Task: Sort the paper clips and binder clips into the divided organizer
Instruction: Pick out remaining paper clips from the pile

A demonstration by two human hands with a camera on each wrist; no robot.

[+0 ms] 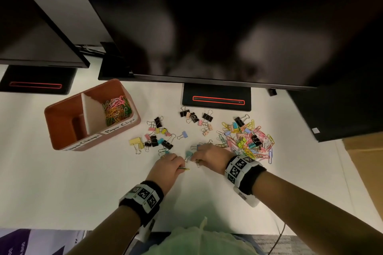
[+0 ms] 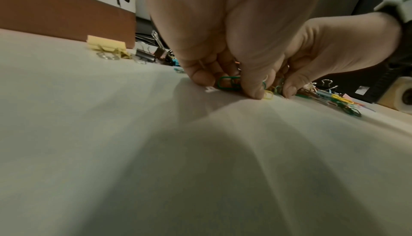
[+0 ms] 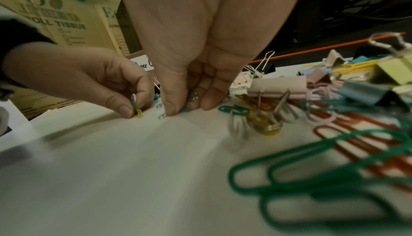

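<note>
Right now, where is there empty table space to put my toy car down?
Bare table lies near the person, left of the left hand, in front of the organizer. Crowded: the clip pile right of the right hand and the binder clips beside the organizer.

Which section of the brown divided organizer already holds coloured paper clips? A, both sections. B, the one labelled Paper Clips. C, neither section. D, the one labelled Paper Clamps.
B: in the head view, the coloured paper clips lie only in the brown divided organizer's section above the Paper Clips label; the other section shows none.
</note>
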